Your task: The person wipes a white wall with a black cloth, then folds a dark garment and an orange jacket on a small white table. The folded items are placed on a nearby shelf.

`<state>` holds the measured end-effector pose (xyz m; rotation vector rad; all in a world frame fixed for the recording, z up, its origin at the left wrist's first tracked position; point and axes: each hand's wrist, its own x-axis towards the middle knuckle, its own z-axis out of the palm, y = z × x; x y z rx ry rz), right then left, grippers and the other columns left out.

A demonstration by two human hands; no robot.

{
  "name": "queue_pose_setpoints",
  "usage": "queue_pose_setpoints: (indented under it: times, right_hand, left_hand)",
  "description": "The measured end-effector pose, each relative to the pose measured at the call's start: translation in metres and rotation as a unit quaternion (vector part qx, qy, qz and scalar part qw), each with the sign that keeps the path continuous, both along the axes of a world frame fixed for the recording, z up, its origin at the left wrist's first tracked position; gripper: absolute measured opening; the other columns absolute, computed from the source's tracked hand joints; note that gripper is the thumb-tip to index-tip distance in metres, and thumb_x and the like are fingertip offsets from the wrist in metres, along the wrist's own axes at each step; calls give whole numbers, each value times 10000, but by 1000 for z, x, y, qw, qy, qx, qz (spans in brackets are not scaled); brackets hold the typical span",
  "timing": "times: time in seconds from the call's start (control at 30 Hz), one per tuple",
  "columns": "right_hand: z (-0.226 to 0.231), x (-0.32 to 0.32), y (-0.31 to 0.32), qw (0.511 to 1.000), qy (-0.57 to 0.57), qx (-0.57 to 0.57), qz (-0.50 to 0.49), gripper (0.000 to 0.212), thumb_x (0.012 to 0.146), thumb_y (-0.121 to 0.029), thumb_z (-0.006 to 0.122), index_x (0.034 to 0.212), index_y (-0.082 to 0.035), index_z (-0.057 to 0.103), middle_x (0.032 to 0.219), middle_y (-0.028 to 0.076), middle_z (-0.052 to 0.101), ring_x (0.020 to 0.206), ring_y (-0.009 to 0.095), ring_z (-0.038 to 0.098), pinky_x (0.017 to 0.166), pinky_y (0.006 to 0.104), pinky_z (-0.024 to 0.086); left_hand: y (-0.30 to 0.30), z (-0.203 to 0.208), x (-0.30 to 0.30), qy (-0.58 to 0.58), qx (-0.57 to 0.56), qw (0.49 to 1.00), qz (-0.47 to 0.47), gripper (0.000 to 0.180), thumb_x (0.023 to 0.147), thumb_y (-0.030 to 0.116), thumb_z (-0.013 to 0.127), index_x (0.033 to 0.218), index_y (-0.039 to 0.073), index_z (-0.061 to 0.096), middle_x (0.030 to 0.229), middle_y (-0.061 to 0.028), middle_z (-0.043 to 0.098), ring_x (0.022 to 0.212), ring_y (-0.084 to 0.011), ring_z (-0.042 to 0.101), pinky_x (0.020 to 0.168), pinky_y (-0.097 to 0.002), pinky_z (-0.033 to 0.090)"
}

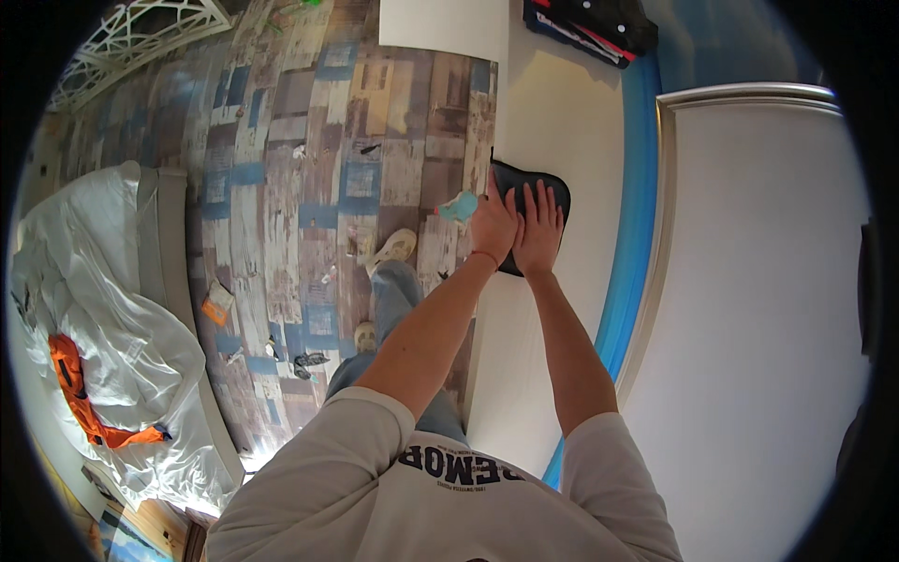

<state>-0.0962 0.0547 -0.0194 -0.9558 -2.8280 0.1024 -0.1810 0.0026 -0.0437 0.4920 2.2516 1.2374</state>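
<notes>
A flat black case (507,178) with rounded corners lies on a long pale ledge (581,178), close to its left edge. My left hand (496,225) rests on the case's left part, its fingers stretched forward and the wrist wearing a thin red band. Beside it, my right hand (539,228) lies flat on the case with fingers spread. The two hands nearly touch and cover much of the case's middle. A small light-blue thing (458,206) shows just left of my left hand; whether it touches the hand I cannot tell.
Folded dark clothes (595,28) sit at the ledge's far end. A blue strip (641,187) and a silver-framed white panel (758,281) run along the right. Left, an orange packet (217,302) lies on the patchwork floor (272,169), near a bed (131,272) bearing an orange garment (80,393).
</notes>
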Motion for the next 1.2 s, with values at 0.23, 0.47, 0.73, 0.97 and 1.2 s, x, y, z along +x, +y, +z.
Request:
queue_pose_setpoints:
  times: [0.23,0.47,0.73,0.97,1.2]
  right_hand:
    - [-2,-68,62,1000,-14,5,-18,498,1020,-298,394,1501,-170,386,1602,77,283,1468,293,267,1182,491,207]
    - [-2,-136,116,999,2,7,-38,487,1021,-301,394,1490,-172,401,1594,76,300,1465,292,275,1175,484,223]
    - [-2,-195,166,999,27,4,-37,496,994,-287,446,1474,-163,421,1580,85,318,1463,301,276,1169,500,225]
    - [-5,-221,191,998,42,21,-49,478,971,-259,476,1435,-146,459,1524,109,388,1424,321,329,1157,511,238]
    - [-4,-235,195,997,48,23,-64,470,968,-271,484,1417,-134,479,1477,114,437,1396,315,363,1151,501,244]
  left_hand:
    - [64,-6,-66,38,6,999,-5,588,1028,385,434,1531,116,290,919,-238,629,750,-401,660,604,-459,537]
    - [125,0,-139,32,-18,999,-10,569,1021,359,441,1503,75,340,866,-234,650,730,-410,659,611,-471,539]
    - [179,-12,-196,76,12,997,15,557,1016,352,446,1485,65,360,853,-239,665,737,-424,663,630,-482,544]
    - [204,-3,-225,62,-3,998,-12,578,1013,355,441,1492,51,331,848,-248,670,745,-437,662,631,-507,537]
    - [221,-17,-245,119,-4,993,4,547,1015,337,429,1487,76,342,751,-237,677,695,-449,655,617,-520,529]
